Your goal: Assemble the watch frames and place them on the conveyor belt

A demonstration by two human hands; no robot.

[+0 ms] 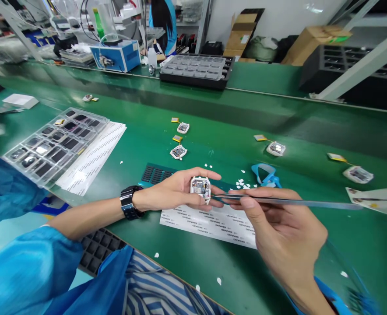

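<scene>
My left hand [177, 188] is closed round a white smartwatch case [200, 189], its open side up with a circuit board showing inside. Between the fingers and thumb of my right hand [275, 214] is a pair of metal tweezers [288, 201], held nearly level. Their tip points left at the case's right edge; whether it touches cannot be made out. Under both hands lies a white sheet with printed rows [206, 223]. A teal strip with small black pieces [156, 174] is partly hidden behind my left hand.
Several open watch cases with wired batteries, such as one case [276, 148], lie across the green bench [219, 144]. A blue strap [265, 174] and white paper bits [241, 183] are beyond my right hand. At left are a clear compartment tray [55, 144] and a co-worker's blue sleeve [9, 188].
</scene>
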